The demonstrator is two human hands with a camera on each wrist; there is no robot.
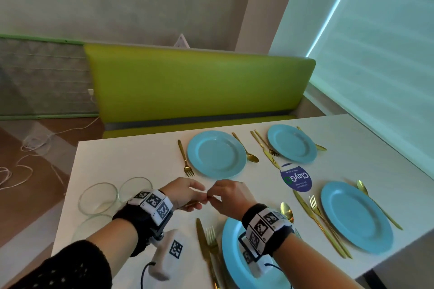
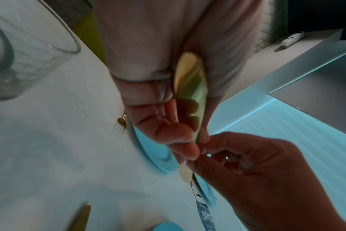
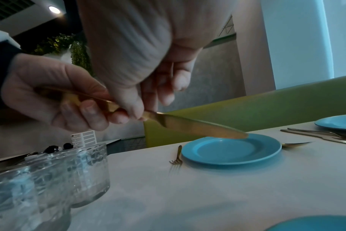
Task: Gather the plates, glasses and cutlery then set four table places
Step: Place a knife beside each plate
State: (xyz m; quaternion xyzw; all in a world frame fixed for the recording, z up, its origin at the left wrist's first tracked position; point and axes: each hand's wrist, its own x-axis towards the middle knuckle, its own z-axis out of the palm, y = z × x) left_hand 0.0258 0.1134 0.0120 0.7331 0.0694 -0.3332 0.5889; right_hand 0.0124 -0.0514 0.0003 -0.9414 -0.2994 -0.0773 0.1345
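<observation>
You've got the slim gold table knife [image 3: 196,127] up in the air between your two hands right now: your left hand [image 1: 185,193] has its fingers curled round the handle, and your right hand [image 1: 229,195] is pinching the same knife near where handle meets blade, so both grips are closed on it, just above the white tabletop [image 1: 131,159]. It hovers near the far-left round blue plate [image 1: 216,153], which only has a gold fork [image 1: 185,159] and a gold spoon [image 1: 246,149] beside it, so I'd guess that's where it's headed. The other three blue plates look fully kitted with cutlery. What's left, I think: the clear glass tumblers [image 1: 98,198] are clustered at the left edge, none of them by a plate yet.
</observation>
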